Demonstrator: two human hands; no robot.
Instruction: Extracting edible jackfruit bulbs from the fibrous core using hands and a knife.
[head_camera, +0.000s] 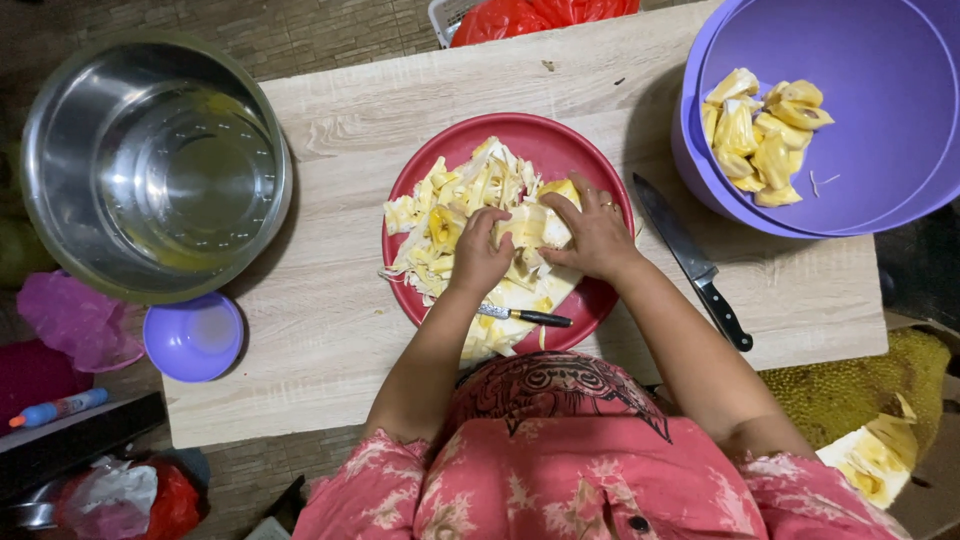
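While both hands press into the heap at the middle of the frame, the head view shows a round red plate (600, 300) on a pale wood-grain bench (340, 330), piled with pale yellow jackfruit flesh and stringy fibres (460, 200). The left hand (480, 250) is curled closed over a chunk of yellow jackfruit (528, 226) from the left, and the right hand (597, 235) grips the same chunk from the right, fingers bent over its top; the chunk sits between them, touching both, so neither hand is clearly nearer, and its long axis cannot be told under the fingers. Just below the hands, on the near part of the plate, lies a small knife with a black handle (525, 316), its length running left to right, handle toward the right. A larger black-handled kitchen knife (693, 262) lies on the bench just right of the plate, slanting from upper left to lower right. At upper right stands a purple plastic bowl (880, 170) holding cleaned yellow jackfruit pods (760, 135). At upper left sits a large steel pot (155, 165), with a small purple bowl (193, 336) below it.
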